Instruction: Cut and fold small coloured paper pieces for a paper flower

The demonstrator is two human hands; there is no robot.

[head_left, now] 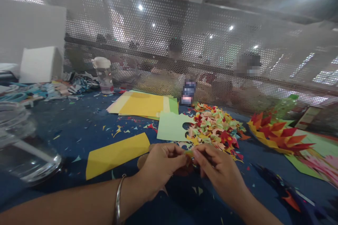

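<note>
My left hand [163, 163], with a silver bangle on the wrist, and my right hand [218, 167] meet over the blue table. Their fingertips pinch a small piece of yellow paper [189, 153] between them. Its exact shape is mostly hidden by the fingers. Just beyond the hands lies a pale green sheet [171, 126] with a rounded notch in its right edge. A heap of small cut paper pieces [216, 123] in red, orange, pink, yellow and green spreads beside it. Left of my left hand rests a curled strip of yellow paper [116, 155].
Stacked coloured sheets [142, 103] and a propped phone [188, 92] are farther back. A clear jar [23, 147] and a lidded cup [102, 75] stand left. To the right are an orange-red paper flower [280, 135] and a dark pointed tool [293, 191]. A perforated screen [148, 42] rises behind.
</note>
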